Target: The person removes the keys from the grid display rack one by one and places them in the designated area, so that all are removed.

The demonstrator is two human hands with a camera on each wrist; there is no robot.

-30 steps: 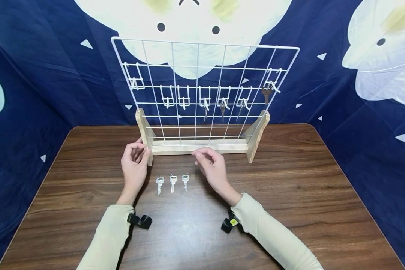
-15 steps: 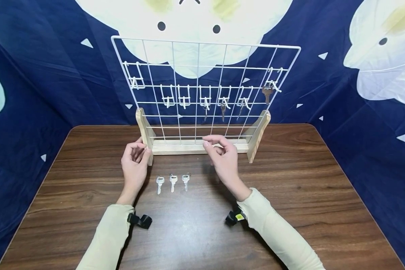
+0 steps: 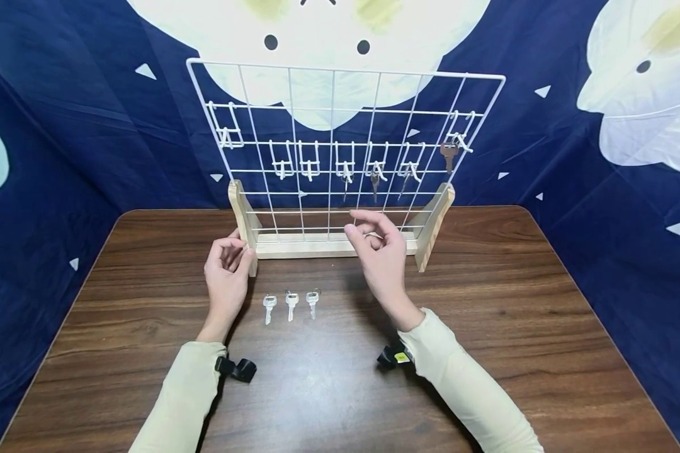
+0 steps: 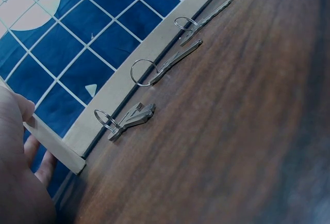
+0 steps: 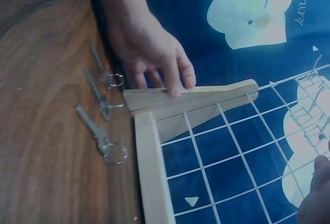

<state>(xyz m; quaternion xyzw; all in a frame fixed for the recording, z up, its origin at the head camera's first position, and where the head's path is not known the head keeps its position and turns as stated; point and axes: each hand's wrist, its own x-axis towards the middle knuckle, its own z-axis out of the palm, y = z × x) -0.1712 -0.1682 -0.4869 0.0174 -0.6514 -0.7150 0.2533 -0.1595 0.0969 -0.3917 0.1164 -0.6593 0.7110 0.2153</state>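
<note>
Pinching left wooden upright [image 3: 240, 211] in left hand [image 3: 225, 277], thumb one side, fingers the other. Holding right hand [image 3: 384, 261] near white wire grid [image 3: 333, 70], with thumb and forefinger bent toward each other, tips apart. See three ringed keys [image 3: 291, 299] on table [image 3: 487, 283], between both hands, nearer camera than fingertips. Also see hanging keys [image 3: 376, 179] above right fingertips.

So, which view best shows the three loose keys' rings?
The left wrist view: all three rings are large, distinct loops on the keys. The head view shows them tiny; the right wrist view has one nearly edge-on.
</note>
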